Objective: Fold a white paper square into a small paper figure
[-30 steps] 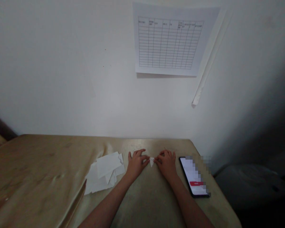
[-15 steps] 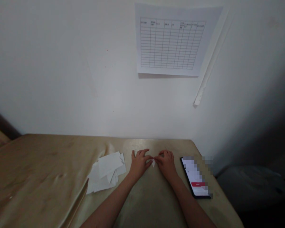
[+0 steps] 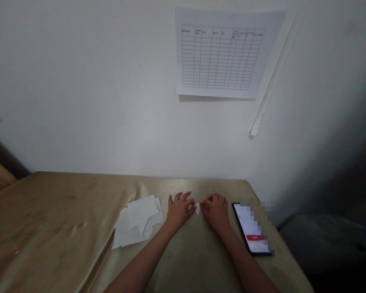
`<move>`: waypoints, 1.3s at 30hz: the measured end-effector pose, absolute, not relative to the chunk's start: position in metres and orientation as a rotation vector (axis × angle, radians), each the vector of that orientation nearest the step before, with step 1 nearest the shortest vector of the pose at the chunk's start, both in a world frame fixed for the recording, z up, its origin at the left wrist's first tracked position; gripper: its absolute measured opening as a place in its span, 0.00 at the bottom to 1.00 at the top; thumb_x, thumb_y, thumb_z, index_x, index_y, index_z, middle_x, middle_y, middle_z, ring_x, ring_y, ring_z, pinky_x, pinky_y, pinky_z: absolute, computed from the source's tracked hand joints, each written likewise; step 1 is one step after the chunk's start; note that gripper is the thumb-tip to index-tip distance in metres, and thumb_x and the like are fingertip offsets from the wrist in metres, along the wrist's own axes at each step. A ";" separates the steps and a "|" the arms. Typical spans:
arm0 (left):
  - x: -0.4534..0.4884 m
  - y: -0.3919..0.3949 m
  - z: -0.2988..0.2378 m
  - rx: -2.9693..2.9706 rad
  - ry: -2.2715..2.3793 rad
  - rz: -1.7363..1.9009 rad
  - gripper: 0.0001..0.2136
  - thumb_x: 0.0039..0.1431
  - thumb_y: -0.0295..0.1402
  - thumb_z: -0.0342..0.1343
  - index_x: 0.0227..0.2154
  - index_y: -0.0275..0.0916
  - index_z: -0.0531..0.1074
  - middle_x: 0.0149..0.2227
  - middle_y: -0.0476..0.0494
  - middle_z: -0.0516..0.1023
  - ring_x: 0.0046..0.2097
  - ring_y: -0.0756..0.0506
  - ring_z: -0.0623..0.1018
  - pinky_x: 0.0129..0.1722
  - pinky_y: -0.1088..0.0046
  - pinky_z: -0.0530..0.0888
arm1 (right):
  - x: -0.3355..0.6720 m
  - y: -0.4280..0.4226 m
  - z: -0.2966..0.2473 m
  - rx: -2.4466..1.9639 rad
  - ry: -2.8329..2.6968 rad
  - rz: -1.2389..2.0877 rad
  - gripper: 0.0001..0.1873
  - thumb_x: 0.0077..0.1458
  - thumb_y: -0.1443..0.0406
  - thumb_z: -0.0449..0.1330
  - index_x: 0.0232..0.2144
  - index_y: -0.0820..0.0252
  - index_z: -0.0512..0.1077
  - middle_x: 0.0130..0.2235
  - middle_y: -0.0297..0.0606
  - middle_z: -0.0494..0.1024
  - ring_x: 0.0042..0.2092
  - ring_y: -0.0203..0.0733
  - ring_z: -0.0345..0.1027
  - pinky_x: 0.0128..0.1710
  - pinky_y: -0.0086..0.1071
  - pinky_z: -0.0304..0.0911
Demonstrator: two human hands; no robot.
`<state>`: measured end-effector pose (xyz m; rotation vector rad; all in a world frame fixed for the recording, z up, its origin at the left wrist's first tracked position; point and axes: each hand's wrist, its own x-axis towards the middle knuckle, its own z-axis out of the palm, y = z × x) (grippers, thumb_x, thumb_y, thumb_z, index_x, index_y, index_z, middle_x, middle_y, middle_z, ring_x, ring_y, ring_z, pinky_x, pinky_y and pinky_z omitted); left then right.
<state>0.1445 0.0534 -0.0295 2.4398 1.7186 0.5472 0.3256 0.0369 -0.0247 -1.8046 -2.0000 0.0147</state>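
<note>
A small folded piece of white paper [image 3: 197, 208], pointed at its lower end, is held between my two hands just above or on the table. My left hand [image 3: 179, 209] pinches its left side between thumb and index finger, the other fingers spread away. From the right, my right hand [image 3: 216, 209] pinches the opposite side, its remaining fingers curled. The fingertips hide the paper's side edges. Left of my left hand lies a loose stack of white paper sheets [image 3: 140, 215], some with torn edges.
A phone [image 3: 251, 228] with a lit screen lies right of my right hand. The table [image 3: 186, 264] has a brownish cover, creased at the left. A printed grid sheet [image 3: 219, 57] hangs on the white wall [image 3: 110, 101] behind. A dark, rounded object [image 3: 323, 240] stands beyond the table's right edge.
My hands have drawn slightly apart, with the right one shifted a little to the right. More of the small folded paper shows between the fingertips.
</note>
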 end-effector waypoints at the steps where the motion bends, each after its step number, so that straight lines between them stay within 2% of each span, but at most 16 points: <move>1: 0.144 0.053 -0.029 2.439 1.726 0.551 0.09 0.62 0.43 0.56 0.43 0.54 0.76 0.64 0.53 0.67 0.63 0.33 0.63 0.62 0.35 0.52 | 0.325 0.036 -0.024 -1.812 -1.994 0.010 0.07 0.59 0.57 0.61 0.36 0.47 0.80 0.45 0.40 0.74 0.54 0.48 0.60 0.61 0.49 0.41; 8: 0.144 0.053 -0.030 2.418 1.729 0.577 0.08 0.61 0.42 0.57 0.41 0.50 0.75 0.61 0.51 0.70 0.63 0.34 0.63 0.63 0.37 0.51 | 0.325 0.037 -0.028 -1.837 -1.989 0.026 0.07 0.59 0.57 0.60 0.36 0.48 0.78 0.47 0.39 0.73 0.55 0.49 0.60 0.62 0.52 0.37; 16: 0.144 0.056 -0.033 2.395 1.660 0.621 0.09 0.60 0.39 0.59 0.43 0.46 0.72 0.60 0.47 0.71 0.62 0.39 0.65 0.65 0.44 0.50 | 0.321 0.041 -0.040 -1.811 -1.944 0.031 0.08 0.60 0.58 0.60 0.38 0.51 0.76 0.47 0.40 0.72 0.53 0.48 0.60 0.62 0.51 0.40; 25: 0.144 0.056 -0.034 2.380 1.641 0.638 0.10 0.59 0.38 0.60 0.42 0.45 0.70 0.57 0.47 0.72 0.61 0.40 0.66 0.66 0.44 0.49 | 0.320 0.048 -0.043 -1.811 -1.878 0.048 0.09 0.61 0.57 0.59 0.37 0.51 0.77 0.45 0.40 0.73 0.52 0.48 0.61 0.58 0.45 0.45; 30: 0.144 0.057 -0.035 2.375 1.639 0.618 0.10 0.59 0.37 0.59 0.44 0.48 0.72 0.59 0.47 0.70 0.62 0.40 0.65 0.65 0.42 0.48 | 0.316 0.054 -0.045 -1.851 -1.863 0.030 0.10 0.61 0.58 0.57 0.36 0.53 0.77 0.45 0.41 0.74 0.51 0.48 0.62 0.57 0.44 0.47; 36: 0.144 0.059 -0.035 2.384 1.631 0.625 0.15 0.58 0.37 0.61 0.49 0.59 0.74 0.62 0.49 0.67 0.63 0.39 0.65 0.65 0.39 0.49 | 0.313 0.055 -0.047 -1.868 -1.864 0.002 0.09 0.61 0.60 0.57 0.39 0.56 0.75 0.45 0.43 0.73 0.51 0.49 0.62 0.58 0.44 0.47; 39: 0.143 0.060 -0.035 2.389 1.643 0.612 0.17 0.58 0.38 0.62 0.49 0.61 0.74 0.63 0.49 0.66 0.64 0.38 0.65 0.65 0.40 0.49 | 0.314 0.053 -0.046 -1.831 -1.886 0.024 0.08 0.61 0.62 0.57 0.39 0.55 0.75 0.46 0.43 0.73 0.52 0.48 0.62 0.58 0.44 0.47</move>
